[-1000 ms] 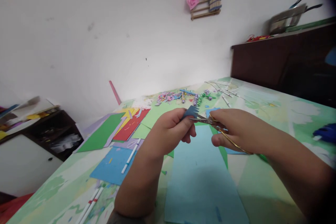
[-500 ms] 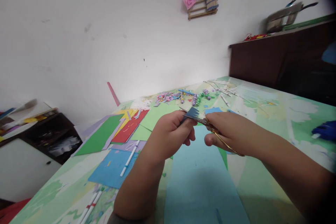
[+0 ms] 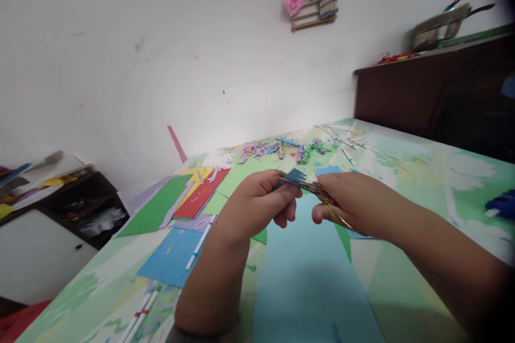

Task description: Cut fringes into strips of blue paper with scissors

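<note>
Two hands meet over the table (image 3: 386, 278), working on a small blue piece (image 3: 296, 174) held in the air above a pale blue sheet (image 3: 308, 273). Its edge towards the right is split into narrow teeth. The left hand (image 3: 267, 198) pinches the piece between thumb and fingers; the right hand (image 3: 362, 198) is closed round the gold handles of the scissors (image 3: 340, 216), with the blades at the piece. How far apart the blades stand, I cannot tell.

The step in hand looks like snipping that fringe. Another cut would call for a steady pinch, the blades lined up beside the last slit, and a stop short of the uncut part. The left fingertips sit very near the blades, so they seem the main thing to mind.

Below, a green sheet (image 3: 343, 241) shows past the pale one's edge. To the left lie a blue sheet (image 3: 164, 257) with a marker (image 3: 201, 241) on it, partly behind the left forearm, and a red sheet (image 3: 201, 194). Beyond the hands are scraps (image 3: 257, 150) and paper coils (image 3: 303, 153), well apart from the cutting and apparently not hindering it.
</note>
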Tool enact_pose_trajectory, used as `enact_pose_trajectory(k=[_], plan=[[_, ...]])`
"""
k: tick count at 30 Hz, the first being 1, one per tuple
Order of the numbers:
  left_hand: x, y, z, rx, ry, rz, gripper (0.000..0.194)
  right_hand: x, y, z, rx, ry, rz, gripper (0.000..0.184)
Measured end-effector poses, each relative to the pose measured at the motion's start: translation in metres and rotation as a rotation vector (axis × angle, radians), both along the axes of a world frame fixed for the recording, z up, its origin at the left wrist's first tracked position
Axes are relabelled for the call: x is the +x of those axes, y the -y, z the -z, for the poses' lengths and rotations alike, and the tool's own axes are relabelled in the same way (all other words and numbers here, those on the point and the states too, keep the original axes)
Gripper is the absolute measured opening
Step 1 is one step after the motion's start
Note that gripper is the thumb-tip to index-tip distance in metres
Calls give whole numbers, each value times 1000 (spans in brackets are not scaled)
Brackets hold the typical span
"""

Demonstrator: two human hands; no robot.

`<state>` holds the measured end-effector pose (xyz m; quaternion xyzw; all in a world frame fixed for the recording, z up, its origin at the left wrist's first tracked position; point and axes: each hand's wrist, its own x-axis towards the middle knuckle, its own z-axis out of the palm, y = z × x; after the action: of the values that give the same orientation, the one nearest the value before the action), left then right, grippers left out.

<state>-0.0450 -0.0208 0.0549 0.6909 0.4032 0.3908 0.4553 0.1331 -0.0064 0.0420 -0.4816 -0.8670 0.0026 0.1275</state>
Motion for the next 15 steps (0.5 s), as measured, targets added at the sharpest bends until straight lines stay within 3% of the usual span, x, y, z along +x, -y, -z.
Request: enact_pose_trajectory(k=[8, 15], plan=[[0, -1, -1, 23, -2, -5, 9, 3, -2, -1, 0, 28, 26, 38], [-4, -8, -2, -17, -32, 66, 12, 3, -5, 5, 17, 22, 34, 38]])
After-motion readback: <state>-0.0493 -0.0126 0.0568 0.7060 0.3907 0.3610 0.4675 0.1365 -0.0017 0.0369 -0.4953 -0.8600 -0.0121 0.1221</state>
